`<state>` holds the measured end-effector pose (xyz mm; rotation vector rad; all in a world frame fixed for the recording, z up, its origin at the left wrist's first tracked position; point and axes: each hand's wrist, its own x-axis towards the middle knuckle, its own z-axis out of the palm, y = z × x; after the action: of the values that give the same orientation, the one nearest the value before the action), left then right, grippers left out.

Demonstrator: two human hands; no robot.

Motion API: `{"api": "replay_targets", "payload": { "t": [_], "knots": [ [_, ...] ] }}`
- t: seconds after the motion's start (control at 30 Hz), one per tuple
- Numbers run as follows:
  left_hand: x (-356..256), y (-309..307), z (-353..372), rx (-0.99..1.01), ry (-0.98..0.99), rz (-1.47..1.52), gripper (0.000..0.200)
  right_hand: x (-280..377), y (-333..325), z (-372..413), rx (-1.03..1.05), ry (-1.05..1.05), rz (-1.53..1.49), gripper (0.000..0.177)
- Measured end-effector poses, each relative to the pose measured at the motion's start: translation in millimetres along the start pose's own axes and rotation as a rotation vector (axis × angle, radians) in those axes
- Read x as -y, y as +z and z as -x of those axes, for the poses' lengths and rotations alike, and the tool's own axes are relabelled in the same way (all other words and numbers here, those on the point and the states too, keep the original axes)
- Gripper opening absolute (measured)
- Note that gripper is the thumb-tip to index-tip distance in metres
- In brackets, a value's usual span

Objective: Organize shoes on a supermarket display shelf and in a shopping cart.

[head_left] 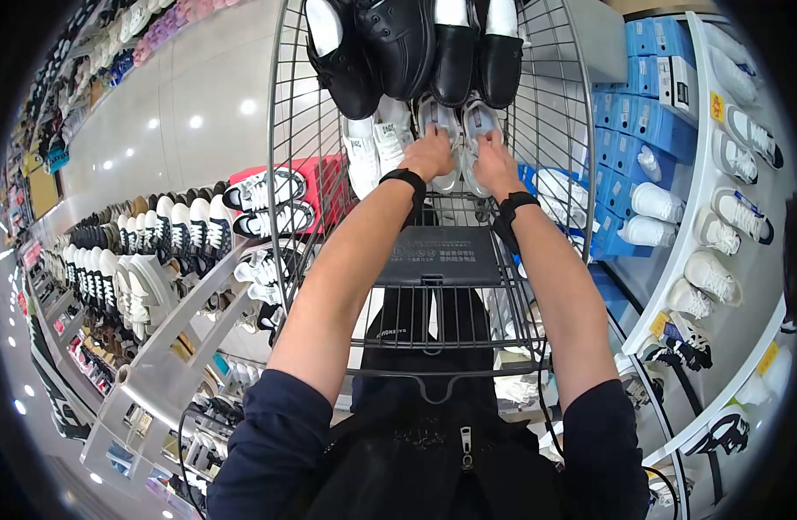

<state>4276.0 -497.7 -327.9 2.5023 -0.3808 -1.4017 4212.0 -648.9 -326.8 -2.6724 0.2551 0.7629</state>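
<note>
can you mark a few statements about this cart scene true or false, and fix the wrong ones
1. The left hand and right hand both touch light-coloured sneakers in the cart. True.
2. Every shoe in the cart is white. False: black shoes are there too.
3. Blue boxes are stacked to the person's right. True.
4. Both wrists are bare. False: each wears a black band.
5. The red box is right of the hands. False: the red box is left.
</note>
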Motion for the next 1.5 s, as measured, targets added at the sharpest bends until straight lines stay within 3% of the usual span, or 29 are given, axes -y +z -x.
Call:
{"api": "replay_targets", "payload": {
  "t": [0.17,0.4,0.53,0.67,0.8,0.93,1.03,1.13,1.2,1.27,1.3,1.5],
  "knots": [
    [3,12,8,-0.184,0.034,0.061,0.059,-1,0,7,-0.072,-0.011,-0.016,0.032],
    [7,15,6,-0.139,0.064,-0.016,0.051,-4,8,9,-0.101,0.012,0.003,0.025],
    [8,14,-1,-0.208,0.094,-0.014,0.034,-8,14,4,-0.122,0.017,0.011,0.021],
    [11,1,-10,-0.136,0.069,-0.081,0.03,-21,9,-7,-0.077,-0.066,0.087,0.02],
    [22,2,-18,-0.194,0.14,-0.098,0.03,-22,-9,-10,-0.007,-0.167,0.141,0.02],
    [13,-21,-11,0.015,0.095,0.018,0.033,-20,-20,-15,0.071,-0.126,0.053,0.021],
    [13,-23,-2,-0.028,0.119,0.046,0.036,-23,-20,-14,0.034,-0.218,-0.018,0.023],
    [24,-28,-5,-0.084,0.157,0.115,0.042,-11,-35,-11,-0.074,-0.185,-0.004,0.034],
    [23,-35,-2,-0.084,0.167,0.192,0.048,-1,-59,-8,-0.008,0.026,-0.003,0.043],
    [16,-44,10,-0.095,-0.013,0.361,0.06,4,-70,-1,-0.038,0.021,-0.008,0.047],
    [12,-49,18,-0.089,-0.029,0.321,0.066,9,-76,2,0.015,0.019,0.008,0.048],
    [-4,-72,72,-0.063,0.069,0.091,0.062,25,-103,44,0.189,-0.021,-0.012,0.052]
  ]
}}
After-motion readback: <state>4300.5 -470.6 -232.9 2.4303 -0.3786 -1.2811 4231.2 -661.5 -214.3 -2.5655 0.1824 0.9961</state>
